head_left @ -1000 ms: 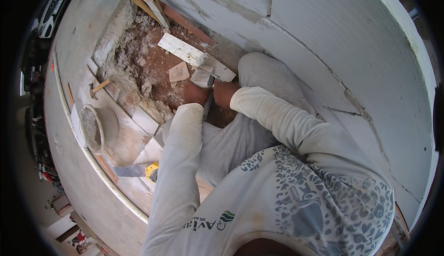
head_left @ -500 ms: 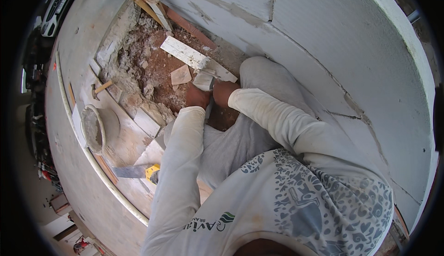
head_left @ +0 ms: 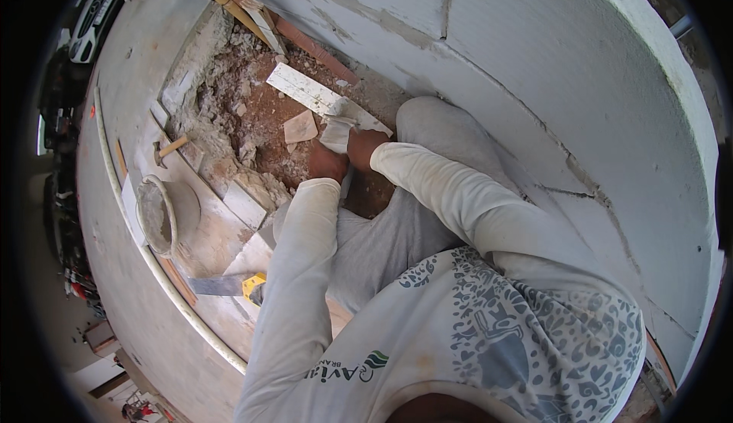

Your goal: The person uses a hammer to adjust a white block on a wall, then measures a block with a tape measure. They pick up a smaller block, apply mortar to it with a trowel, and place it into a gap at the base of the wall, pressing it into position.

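My left hand [head_left: 328, 162] is closed at the edge of a pale grey flat piece [head_left: 336, 137], which runs back between my wrists. Close against it on the right, my right hand [head_left: 366, 149] is clenched; what its fingers grip is hidden. A thin light edge crosses the top of the grey piece beside the right knuckles. Just beyond both hands lies a long white strip [head_left: 299, 87] with crumbly grey matter on its middle. A broken beige tile piece [head_left: 300, 127] rests on the reddish soil left of it.
A pale block wall [head_left: 534, 64] rises along the right. At the left are a bucket [head_left: 180, 213], a hammer [head_left: 169, 148], a handsaw [head_left: 221, 285] with a yellow handle and a long pale pipe [head_left: 183, 307]. Wooden poles [head_left: 229, 3] stand at the far end of the dug soil.
My right hand has shifted slightly left over the grey piece. My left hand stays nearly in place, still closed.
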A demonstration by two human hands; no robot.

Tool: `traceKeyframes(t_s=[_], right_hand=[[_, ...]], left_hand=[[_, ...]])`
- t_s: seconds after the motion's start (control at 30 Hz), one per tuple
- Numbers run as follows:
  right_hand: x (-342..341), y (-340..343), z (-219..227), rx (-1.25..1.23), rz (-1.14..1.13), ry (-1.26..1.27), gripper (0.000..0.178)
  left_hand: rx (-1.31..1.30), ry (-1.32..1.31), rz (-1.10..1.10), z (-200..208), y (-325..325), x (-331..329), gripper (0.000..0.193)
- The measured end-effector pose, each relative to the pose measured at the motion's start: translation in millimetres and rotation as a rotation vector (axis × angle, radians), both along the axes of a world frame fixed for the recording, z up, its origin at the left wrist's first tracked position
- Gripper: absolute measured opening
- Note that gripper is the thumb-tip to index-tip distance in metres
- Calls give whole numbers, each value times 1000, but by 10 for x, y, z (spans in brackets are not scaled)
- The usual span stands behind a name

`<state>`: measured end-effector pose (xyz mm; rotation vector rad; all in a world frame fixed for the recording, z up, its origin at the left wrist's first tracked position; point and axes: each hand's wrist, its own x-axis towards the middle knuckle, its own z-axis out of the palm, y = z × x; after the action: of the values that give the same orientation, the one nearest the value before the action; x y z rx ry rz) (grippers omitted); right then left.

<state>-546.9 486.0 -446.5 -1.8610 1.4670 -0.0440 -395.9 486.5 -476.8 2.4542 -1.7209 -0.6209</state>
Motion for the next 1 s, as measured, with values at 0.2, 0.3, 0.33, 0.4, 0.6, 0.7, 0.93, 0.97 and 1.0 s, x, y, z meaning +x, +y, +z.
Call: traceKeyframes(t_s=[0.2,0.3,0.33,0.4,0.6,0.7,0.93,0.97,1.0], right_hand=[[-40,18,-87,73,-35,37,46],[-21,61,-89,46,-51,12,44],[-42,164,-39,55,-22,3,44],[-38,296,-23,93,-36,-34,50],[-113,136,-135,71,-26,-7,55],[-159,334,176,93,191,104,54],[-116,492,90,-77,60,-59,47],[-136,626,159,-113,68,-34,54],[-186,628,185,-76,75,-35,55]], left_hand=[[15,69,-50,138,14,-89,112],[56,-19,-23,145,14,-94,106],[51,-19,-9,118,32,-70,104],[43,-19,20,70,56,-3,102],[-9,58,-33,110,29,-49,102],[15,0,2,18,73,58,104],[16,31,-23,69,74,-24,99],[20,54,-22,58,56,13,97],[24,77,-20,37,47,35,95]])
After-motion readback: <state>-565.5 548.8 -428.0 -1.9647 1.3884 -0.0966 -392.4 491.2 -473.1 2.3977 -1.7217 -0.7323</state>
